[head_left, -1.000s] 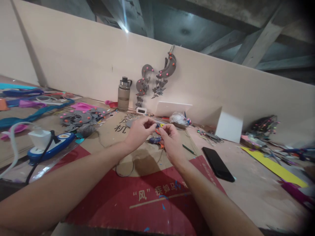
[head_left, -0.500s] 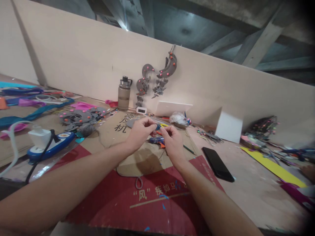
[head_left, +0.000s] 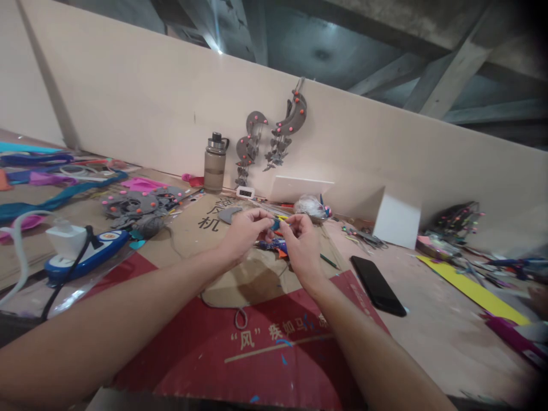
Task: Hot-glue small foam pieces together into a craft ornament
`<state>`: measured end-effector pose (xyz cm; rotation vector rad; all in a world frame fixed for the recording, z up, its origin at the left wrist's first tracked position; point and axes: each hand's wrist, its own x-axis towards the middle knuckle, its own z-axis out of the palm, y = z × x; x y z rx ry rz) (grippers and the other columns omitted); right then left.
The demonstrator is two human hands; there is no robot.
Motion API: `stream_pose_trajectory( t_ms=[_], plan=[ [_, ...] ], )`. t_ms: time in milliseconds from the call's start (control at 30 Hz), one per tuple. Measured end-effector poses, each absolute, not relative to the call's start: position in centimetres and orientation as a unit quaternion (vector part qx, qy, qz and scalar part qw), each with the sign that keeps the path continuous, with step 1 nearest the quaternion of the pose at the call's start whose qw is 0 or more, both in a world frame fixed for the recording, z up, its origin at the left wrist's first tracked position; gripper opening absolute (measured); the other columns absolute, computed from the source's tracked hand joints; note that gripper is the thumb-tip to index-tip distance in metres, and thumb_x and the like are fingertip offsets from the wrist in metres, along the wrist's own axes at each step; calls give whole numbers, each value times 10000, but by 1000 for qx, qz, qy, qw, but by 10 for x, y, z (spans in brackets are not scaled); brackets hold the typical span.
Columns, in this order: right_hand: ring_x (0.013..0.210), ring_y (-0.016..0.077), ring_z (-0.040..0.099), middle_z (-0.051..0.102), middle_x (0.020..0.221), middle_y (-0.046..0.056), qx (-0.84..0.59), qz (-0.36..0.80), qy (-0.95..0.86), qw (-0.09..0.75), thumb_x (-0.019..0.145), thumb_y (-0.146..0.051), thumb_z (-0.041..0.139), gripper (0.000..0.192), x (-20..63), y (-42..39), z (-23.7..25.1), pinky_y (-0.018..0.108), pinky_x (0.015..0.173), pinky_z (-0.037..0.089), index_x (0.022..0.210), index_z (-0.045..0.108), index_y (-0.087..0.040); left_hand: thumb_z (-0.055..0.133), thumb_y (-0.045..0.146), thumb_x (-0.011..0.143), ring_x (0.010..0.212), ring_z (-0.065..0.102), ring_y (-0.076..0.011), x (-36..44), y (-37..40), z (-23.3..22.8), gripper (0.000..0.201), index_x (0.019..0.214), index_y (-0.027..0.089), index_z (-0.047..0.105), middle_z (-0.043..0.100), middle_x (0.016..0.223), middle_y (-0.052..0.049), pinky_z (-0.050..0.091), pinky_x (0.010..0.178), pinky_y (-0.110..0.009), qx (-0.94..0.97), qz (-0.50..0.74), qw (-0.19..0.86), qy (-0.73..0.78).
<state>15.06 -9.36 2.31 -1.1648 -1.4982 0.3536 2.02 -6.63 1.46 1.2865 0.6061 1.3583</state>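
Note:
Both hands meet above the cardboard, fingertips pinched on a small blue piece [head_left: 276,225] that looks like felt or cloth. My left hand [head_left: 245,235] grips its left side, and my right hand [head_left: 303,246] pinches it from the right. Fingers hide most of its outline. Just behind my left hand lies a grey crescent [head_left: 228,214]. Below the hands is a dark blue item with an orange part [head_left: 270,245], partly covered and too unclear to name. A grey cord ending in a loop [head_left: 241,318] runs across the cardboard nearer to me.
A red and brown cardboard sheet [head_left: 180,348] covers the work area. A phone [head_left: 378,285] lies to the right, a blue-white power strip [head_left: 85,257] to the left. Behind stand a bottle [head_left: 214,165] and a small clock [head_left: 245,193]. Grey crescent ornaments [head_left: 293,117] hang on the wall.
The hands stay in nearly the same place, still pinching the blue piece. The fingers have shifted slightly, and a bit more blue shows. The view has moved very slightly.

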Motion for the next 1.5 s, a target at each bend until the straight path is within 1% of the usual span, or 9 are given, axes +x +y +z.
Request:
stream_pose_trajectory(
  t_ms=[67,300,500,633,800,933,1167,1367,1500],
  plan=[
    [581,119,431,513,645,-34,-491,168,-642,565,784,-334,521,159,151,-93,24,246,557,333,829,568,-190,631,206,723,524,541,-85,20,-66,14,83,739,134,593,559,589,9,437,498,-209,539,565,571,254],
    [565,119,432,508,601,-31,-508,188,-633,554,760,-329,500,173,159,-87,23,241,546,327,701,564,-179,680,212,716,597,611,-108,12,-57,16,148,824,111,666,654,668,-48,508,604,-248,577,464,618,263],
    [545,119,417,493,578,-31,-521,176,-636,542,759,-342,496,181,162,-84,24,241,531,311,699,556,-182,658,172,714,725,658,-147,-8,-43,22,254,964,137,689,701,880,-113,536,713,-308,612,376,650,249],
    [563,128,436,516,598,-17,-528,118,-673,504,768,-311,491,165,161,-85,23,254,552,318,677,553,-188,645,258,738,649,638,-131,-6,-47,24,253,957,140,689,696,774,-81,526,630,-275,656,414,564,285],
    [676,159,493,580,724,21,-505,20,-727,464,800,-264,483,129,161,-87,18,278,627,348,722,562,-198,634,253,713,525,582,-112,1,-61,27,127,766,162,704,669,614,-23,441,502,-210,772,430,321,341],
    [698,170,512,605,772,37,-475,50,-742,471,839,-308,474,173,163,-85,16,292,655,368,786,594,-196,603,234,709,528,575,-116,2,-64,28,112,688,163,687,657,588,-16,415,495,-204,777,448,233,376],
    [673,163,505,610,752,22,-459,128,-729,492,824,-330,491,219,163,-80,13,284,636,378,904,639,-189,563,243,730,525,581,-118,1,-59,27,148,674,146,660,637,577,-21,427,491,-201,746,474,266,385],
    [604,145,474,557,650,-6,-479,180,-697,503,803,-346,489,201,160,-81,15,265,573,344,770,605,-186,573,242,733,508,577,-113,3,-60,24,127,687,152,649,629,560,-14,436,484,-199,738,469,302,380],
    [554,129,424,496,587,-24,-505,162,-684,501,775,-335,496,187,161,-83,22,261,543,309,690,561,-182,587,320,772,517,587,-113,-2,-57,25,190,740,146,658,648,598,-36,468,509,-218,745,410,411,330]
  ],
)
